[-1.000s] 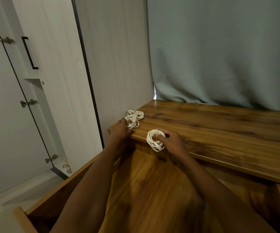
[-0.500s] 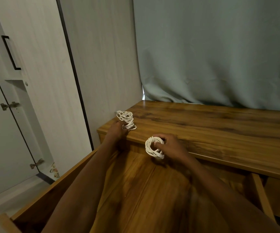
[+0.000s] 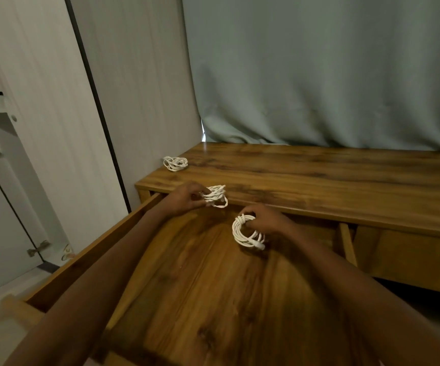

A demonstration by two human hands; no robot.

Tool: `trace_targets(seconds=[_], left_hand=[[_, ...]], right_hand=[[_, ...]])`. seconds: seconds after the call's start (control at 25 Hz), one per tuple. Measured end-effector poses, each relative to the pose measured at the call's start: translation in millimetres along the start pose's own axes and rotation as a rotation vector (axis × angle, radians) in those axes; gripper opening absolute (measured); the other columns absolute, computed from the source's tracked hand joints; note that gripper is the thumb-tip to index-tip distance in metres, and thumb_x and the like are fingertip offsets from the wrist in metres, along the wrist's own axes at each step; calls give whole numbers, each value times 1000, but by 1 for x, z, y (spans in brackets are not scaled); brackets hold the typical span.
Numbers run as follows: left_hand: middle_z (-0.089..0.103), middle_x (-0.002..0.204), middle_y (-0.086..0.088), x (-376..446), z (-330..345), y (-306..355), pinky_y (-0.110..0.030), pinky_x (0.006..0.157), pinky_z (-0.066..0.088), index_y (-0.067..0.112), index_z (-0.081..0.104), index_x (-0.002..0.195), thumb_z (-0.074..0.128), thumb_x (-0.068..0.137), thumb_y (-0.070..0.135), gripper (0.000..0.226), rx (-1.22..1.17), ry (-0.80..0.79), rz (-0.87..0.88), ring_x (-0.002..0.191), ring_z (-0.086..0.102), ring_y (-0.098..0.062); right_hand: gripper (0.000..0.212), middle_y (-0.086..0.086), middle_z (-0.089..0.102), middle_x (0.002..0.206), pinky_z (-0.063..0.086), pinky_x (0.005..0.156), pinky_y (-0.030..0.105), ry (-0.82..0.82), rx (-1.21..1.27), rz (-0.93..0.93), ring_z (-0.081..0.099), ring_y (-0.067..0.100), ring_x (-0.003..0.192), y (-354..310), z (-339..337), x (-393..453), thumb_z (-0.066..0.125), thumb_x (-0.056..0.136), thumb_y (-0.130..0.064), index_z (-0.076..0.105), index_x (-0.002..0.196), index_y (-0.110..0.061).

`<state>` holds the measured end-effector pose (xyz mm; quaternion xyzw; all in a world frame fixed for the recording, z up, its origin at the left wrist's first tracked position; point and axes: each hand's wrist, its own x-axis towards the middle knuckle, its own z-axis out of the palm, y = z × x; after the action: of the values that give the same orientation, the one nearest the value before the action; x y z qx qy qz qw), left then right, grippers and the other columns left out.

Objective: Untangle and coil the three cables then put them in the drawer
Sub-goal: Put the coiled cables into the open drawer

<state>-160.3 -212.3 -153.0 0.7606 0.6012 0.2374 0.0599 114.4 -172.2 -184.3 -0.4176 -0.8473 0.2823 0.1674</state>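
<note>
Pinching one coiled cable (image 3: 215, 197) in the left hand (image 3: 184, 198) and gripping another (image 3: 247, 233) in the right hand (image 3: 265, 219) over the open drawer (image 3: 187, 286), the person leaves the third coil (image 3: 175, 163) lying on the desk top (image 3: 319, 180), none stowed yet.

Three white coiled cables show, one (image 3: 175, 163) on the brown wooden desk top (image 3: 319, 180), one (image 3: 215, 196) in the left hand (image 3: 185, 198), one (image 3: 247, 232) in the right hand (image 3: 266, 220), over one open wooden drawer (image 3: 102, 249), beside seemingly one grey-green curtain (image 3: 319, 70).
</note>
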Motion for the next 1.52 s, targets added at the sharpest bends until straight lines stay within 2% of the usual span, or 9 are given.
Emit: trace_targets(seconds=[0.12, 0.28, 0.48, 0.68, 0.84, 0.96, 1.24, 1.44, 1.52], left_hand=[[61, 122, -3, -25, 12, 16, -29, 94, 52, 21, 68, 120, 77, 86, 28, 36, 15, -137, 81, 109, 60, -15], [58, 120, 5, -54, 33, 34, -34, 94, 53, 33, 66, 115, 74, 85, 39, 32, 54, -303, 111, 108, 60, -11], [59, 118, -2, -77, 64, 59, -35, 94, 51, 15, 69, 115, 79, 84, 21, 34, 59, -502, 216, 111, 57, -17], [59, 120, 7, -89, 84, 76, -43, 91, 52, 40, 63, 107, 73, 70, 58, 42, 39, -582, 237, 110, 58, -14], [56, 129, 4, -103, 92, 86, -38, 94, 53, 31, 66, 112, 73, 66, 69, 60, -35, -648, 275, 112, 60, -13], [51, 135, 12, -116, 88, 96, -36, 99, 51, 43, 70, 106, 67, 69, 78, 51, -89, -707, 254, 119, 56, -6], [53, 131, 13, -133, 87, 125, -28, 96, 51, 31, 72, 105, 79, 82, 41, 26, -171, -815, 239, 118, 54, -1], [70, 99, 13, -141, 83, 140, -19, 62, 53, 24, 57, 117, 83, 81, 27, 45, -256, -945, 48, 79, 66, 3], [67, 106, 9, -143, 83, 142, -14, 59, 49, 18, 52, 125, 78, 86, 19, 46, -265, -985, 51, 74, 63, 9]], right_hand=[[19, 15, 71, 91, 55, 43, 30, -243, -29, 202, 66, 26, 62, 8, -10, -28, 67, 89, -8, 71, 106, -14], [26, 19, 66, 99, 60, 59, 39, -462, -49, 307, 65, 29, 72, 13, -9, -65, 54, 96, -5, 65, 120, -10], [31, 27, 67, 120, 62, 59, 38, -508, -16, 381, 70, 35, 90, 25, 1, -88, 56, 96, -14, 65, 125, -7], [33, 13, 67, 105, 59, 66, 36, -568, -45, 404, 68, 22, 80, 29, 0, -105, 51, 102, -21, 59, 133, -12], [33, 9, 62, 108, 55, 69, 31, -618, -65, 332, 60, 21, 84, 24, 2, -127, 55, 101, -9, 60, 133, -15], [28, 4, 65, 107, 53, 71, 27, -712, -101, 260, 63, 22, 93, 18, 12, -145, 58, 101, -13, 64, 128, -13], [31, 4, 67, 108, 57, 71, 26, -890, -129, 161, 67, 27, 100, 1, 29, -167, 59, 100, -9, 62, 130, -10], [30, 1, 68, 98, 58, 69, 26, -961, -61, 152, 66, 31, 97, 3, 42, -177, 62, 96, 0, 62, 126, -4], [30, 2, 67, 98, 59, 71, 30, -965, -52, 153, 66, 32, 98, 2, 41, -182, 62, 96, 1, 61, 125, -3]])
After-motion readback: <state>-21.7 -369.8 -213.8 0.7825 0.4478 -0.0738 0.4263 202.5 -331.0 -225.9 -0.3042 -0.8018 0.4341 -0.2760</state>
